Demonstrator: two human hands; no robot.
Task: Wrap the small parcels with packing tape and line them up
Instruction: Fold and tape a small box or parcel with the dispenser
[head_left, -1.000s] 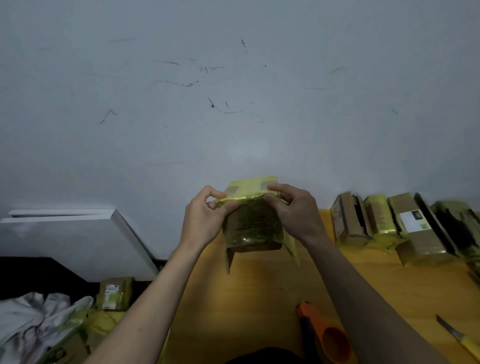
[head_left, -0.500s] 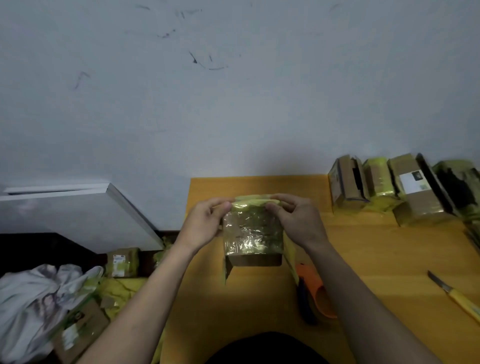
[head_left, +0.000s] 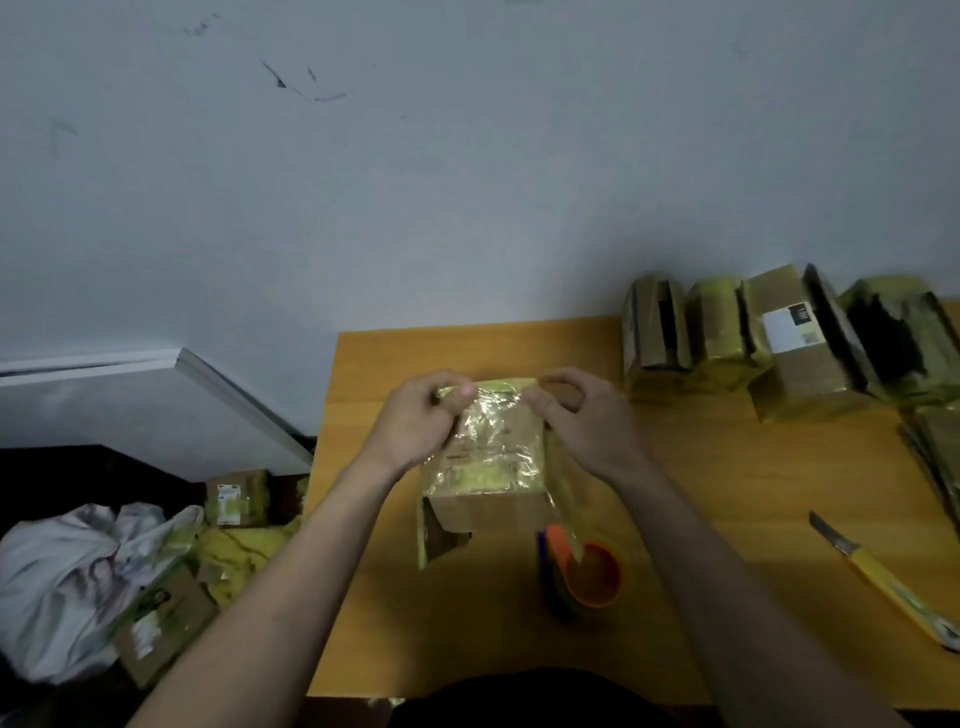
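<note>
Both hands on the parcel (head_left: 488, 462) standing mid-table (head_left: 701, 467): left hand (head_left: 415, 421) and right hand (head_left: 582, 421) each pinch the yellow tape at its top edge, fingers curled, shiny tape already over its near face. A tape strip runs down from the parcel's right side to the orange tape roll (head_left: 589, 574) just beside it. Wrapped parcels (head_left: 779, 343) sit in a row along the wall at far right; a knife (head_left: 883, 582) lies well apart at right.

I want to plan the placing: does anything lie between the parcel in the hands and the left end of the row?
Nothing visible: bare table lies between the parcel and the row of wrapped parcels.
</note>
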